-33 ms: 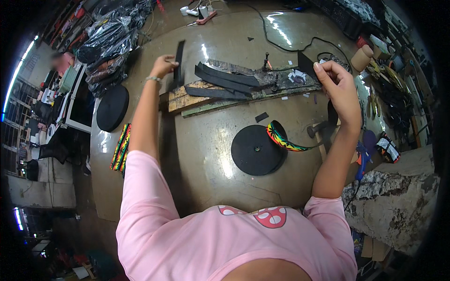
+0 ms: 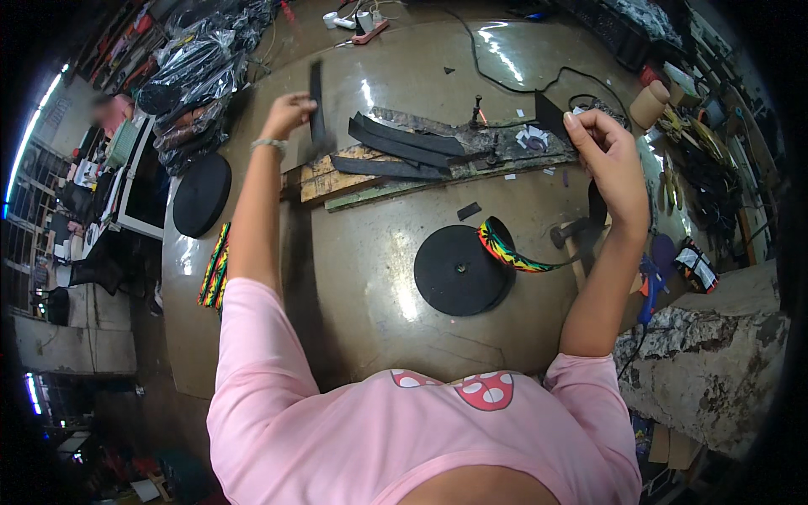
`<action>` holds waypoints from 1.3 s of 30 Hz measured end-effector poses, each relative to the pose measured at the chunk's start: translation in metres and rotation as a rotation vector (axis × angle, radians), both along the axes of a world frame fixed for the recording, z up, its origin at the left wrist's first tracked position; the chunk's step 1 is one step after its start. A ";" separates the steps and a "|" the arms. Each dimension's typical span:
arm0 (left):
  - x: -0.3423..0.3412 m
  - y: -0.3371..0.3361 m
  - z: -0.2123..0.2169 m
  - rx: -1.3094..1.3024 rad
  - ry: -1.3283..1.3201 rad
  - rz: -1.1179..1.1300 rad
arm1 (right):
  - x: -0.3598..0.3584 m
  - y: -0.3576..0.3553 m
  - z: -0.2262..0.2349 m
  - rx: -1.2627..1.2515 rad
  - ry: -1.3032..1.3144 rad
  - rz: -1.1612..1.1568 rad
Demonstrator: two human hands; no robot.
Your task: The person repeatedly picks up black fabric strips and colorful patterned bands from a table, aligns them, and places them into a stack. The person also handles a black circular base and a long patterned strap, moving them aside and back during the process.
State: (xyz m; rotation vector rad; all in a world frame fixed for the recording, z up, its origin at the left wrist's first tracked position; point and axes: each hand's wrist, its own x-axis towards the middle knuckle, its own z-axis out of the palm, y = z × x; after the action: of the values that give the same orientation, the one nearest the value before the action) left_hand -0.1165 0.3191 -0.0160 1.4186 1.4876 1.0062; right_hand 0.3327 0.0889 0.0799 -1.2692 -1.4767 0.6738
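My left hand is closed on a short black webbing strap, which stands nearly upright at the far left of the table. My right hand pinches the end of a black webbing band between thumb and fingers, beside the right end of a wooden board. Several cut black straps lie across that worn board. Nearer to me is a coiled roll of black webbing, with a loop of red, yellow and green patterned ribbon at its right edge.
Another black roll and folded patterned ribbon lie left of my arm. White scraps litter the board near an upright metal rod. A hammer and blue glue gun are at right. A cable crosses the back.
My left hand has shifted slightly left and away from me, carrying the strap. The right hand stays in place.
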 end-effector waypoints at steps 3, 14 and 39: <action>0.033 -0.056 0.044 0.013 -0.475 0.032 | 0.006 -0.003 0.003 -0.018 0.002 -0.037; 0.123 -0.149 0.024 -0.349 -0.014 -0.280 | 0.009 -0.008 0.007 -0.012 0.040 0.009; 0.122 -0.276 -0.019 0.168 1.404 -0.392 | 0.033 -0.055 0.042 0.261 0.720 0.374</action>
State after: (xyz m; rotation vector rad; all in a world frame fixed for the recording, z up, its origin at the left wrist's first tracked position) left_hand 0.0051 0.0434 -0.0351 2.6286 1.8509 -0.3002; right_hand 0.3660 0.0338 0.1215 -0.4604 -1.1392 1.0147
